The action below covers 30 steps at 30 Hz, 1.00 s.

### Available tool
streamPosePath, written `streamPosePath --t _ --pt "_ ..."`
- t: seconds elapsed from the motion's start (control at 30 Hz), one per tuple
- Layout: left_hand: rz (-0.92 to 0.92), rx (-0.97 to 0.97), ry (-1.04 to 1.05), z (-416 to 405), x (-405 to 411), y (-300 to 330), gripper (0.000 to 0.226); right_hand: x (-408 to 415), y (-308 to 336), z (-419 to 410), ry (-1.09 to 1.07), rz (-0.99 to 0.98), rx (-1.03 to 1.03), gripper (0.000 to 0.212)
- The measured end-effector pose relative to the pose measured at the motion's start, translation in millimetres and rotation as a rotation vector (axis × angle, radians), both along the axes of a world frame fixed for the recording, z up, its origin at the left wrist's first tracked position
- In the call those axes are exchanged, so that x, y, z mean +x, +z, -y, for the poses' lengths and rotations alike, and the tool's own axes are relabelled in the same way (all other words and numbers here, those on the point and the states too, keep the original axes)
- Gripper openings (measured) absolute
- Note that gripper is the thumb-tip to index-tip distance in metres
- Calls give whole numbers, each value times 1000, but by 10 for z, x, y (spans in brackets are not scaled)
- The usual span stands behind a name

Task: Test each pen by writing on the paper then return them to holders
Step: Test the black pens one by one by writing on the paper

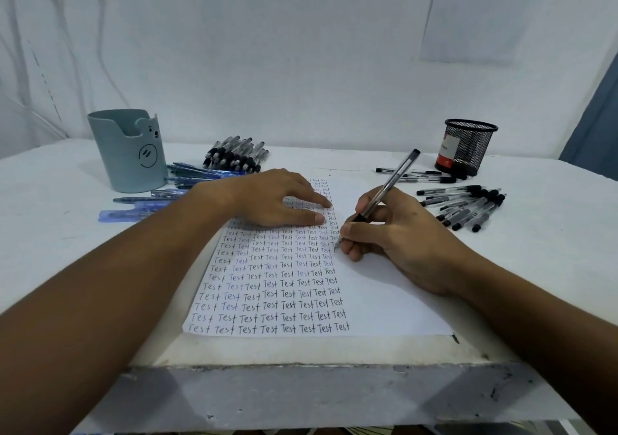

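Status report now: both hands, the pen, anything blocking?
Left hand flat, pressing the paper. Right hand grips pen, tip on paper. Nothing blocking; both holders look empty, loose pens lie beside them.

**Materials and finishes around your grip**

The pen (388, 185) your right hand (398, 237) pinches has a clear, glossy plastic barrel with a matt black cap and grip. Under its tip lies matt white paper (384, 287), smooth and covered in ink. Your left hand (274, 200) presses flat on that same sheet. Left of your grip, the blue holder (128, 153) is smooth, satin plastic. Beyond your grip to the right, the black cup (468, 147) is fine metal mesh. The table (301, 391) under it all is painted white, rough and chipped along its near edge.
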State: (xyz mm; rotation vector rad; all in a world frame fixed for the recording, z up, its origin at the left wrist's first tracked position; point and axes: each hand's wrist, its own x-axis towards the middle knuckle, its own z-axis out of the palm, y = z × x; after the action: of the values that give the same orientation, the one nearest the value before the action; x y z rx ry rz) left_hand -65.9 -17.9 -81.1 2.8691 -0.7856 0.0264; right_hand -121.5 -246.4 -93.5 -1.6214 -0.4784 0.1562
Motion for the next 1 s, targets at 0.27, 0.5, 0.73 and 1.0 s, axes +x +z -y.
streamPosePath --t 0.27,0.5,0.73,1.0 --pt "-2 -18 -7 -25 36 -29 57 -7 -6 2 -30 18 -9 30" --pt "-8 -27 -10 -29 31 -15 58 -19 -6 -5 -22 68 -58 28" --pt "-15 -23 -5 -42 49 -28 58 -9 -1 -2 -31 30 -19 29" --pt "-25 -32 5 -19 9 -17 51 -4 4 -3 -28 43 -39 28"
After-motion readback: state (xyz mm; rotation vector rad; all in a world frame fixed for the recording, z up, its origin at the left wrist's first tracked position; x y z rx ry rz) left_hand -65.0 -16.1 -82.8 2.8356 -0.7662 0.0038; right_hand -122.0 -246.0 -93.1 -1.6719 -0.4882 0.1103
